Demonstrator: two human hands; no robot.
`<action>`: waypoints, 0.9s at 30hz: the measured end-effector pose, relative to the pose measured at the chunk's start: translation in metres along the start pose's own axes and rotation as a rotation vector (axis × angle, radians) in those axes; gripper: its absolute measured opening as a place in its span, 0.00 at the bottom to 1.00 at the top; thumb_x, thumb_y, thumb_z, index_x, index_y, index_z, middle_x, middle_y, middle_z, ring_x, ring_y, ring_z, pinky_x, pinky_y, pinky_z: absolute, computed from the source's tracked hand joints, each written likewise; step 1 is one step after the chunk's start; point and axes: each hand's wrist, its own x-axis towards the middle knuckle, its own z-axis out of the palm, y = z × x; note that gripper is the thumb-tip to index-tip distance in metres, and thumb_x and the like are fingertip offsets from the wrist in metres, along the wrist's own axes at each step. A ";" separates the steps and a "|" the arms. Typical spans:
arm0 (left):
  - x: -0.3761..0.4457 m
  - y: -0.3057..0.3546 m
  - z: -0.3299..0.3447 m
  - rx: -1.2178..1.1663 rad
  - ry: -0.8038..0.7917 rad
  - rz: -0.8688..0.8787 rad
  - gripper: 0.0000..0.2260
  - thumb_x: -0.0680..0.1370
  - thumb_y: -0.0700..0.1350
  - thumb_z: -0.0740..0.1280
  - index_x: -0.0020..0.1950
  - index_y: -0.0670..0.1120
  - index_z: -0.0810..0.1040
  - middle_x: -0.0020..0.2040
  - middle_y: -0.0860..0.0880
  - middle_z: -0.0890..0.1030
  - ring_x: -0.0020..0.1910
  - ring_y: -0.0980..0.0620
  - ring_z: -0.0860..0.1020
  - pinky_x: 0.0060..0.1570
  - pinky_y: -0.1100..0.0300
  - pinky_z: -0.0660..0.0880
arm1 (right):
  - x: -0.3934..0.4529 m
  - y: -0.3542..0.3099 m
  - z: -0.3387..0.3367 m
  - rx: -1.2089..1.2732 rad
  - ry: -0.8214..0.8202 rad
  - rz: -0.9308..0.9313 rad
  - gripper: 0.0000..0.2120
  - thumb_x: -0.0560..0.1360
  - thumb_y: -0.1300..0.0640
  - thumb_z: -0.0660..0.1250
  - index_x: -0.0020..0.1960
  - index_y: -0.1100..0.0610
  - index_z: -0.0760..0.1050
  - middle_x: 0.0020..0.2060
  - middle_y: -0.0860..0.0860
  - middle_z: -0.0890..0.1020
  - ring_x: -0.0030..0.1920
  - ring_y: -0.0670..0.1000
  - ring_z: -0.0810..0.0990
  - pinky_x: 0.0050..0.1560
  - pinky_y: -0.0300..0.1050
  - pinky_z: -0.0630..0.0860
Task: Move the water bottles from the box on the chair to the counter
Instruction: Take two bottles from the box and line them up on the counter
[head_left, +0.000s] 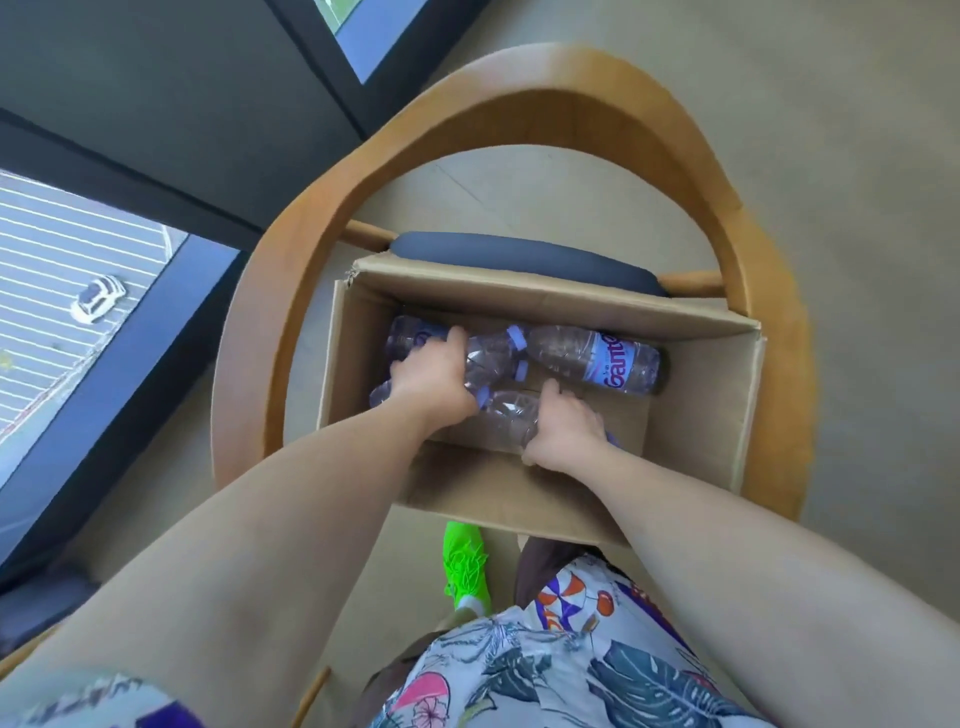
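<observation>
I see both arms reaching into the box (691, 405) on the chair (519, 93): left hand (434, 382) and right hand (563, 431) each curled around a bottle (491, 358); floor (779, 104) beige.

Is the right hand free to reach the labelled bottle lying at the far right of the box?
Probably not yet: the right hand is already closed on a near bottle. The labelled bottle itself lies uncovered in the open box, nothing above it.

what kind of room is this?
Likely an upper-floor room in an apartment or office: a floor-to-ceiling window looks down on a parked car, and a wooden armchair holds the cardboard box of water bottles on a tiled floor.
</observation>
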 end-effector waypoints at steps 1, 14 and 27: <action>-0.006 -0.001 -0.004 -0.061 0.002 -0.026 0.26 0.69 0.56 0.74 0.56 0.50 0.63 0.52 0.47 0.75 0.56 0.39 0.78 0.54 0.45 0.77 | -0.004 0.000 -0.005 0.021 0.006 0.001 0.37 0.64 0.51 0.78 0.66 0.57 0.63 0.59 0.56 0.77 0.62 0.60 0.77 0.57 0.53 0.73; -0.128 -0.021 -0.117 -0.355 0.226 -0.062 0.25 0.63 0.50 0.78 0.53 0.48 0.69 0.46 0.51 0.76 0.41 0.55 0.75 0.35 0.56 0.75 | -0.102 -0.070 -0.102 0.703 0.029 -0.117 0.34 0.57 0.51 0.82 0.58 0.57 0.71 0.52 0.54 0.81 0.52 0.56 0.82 0.50 0.52 0.80; -0.409 -0.171 -0.130 -0.729 0.809 -0.417 0.31 0.63 0.51 0.79 0.59 0.46 0.66 0.47 0.49 0.72 0.48 0.45 0.75 0.41 0.55 0.72 | -0.300 -0.254 -0.061 0.970 -0.405 -0.648 0.16 0.61 0.55 0.83 0.43 0.60 0.81 0.35 0.57 0.82 0.32 0.55 0.82 0.36 0.47 0.81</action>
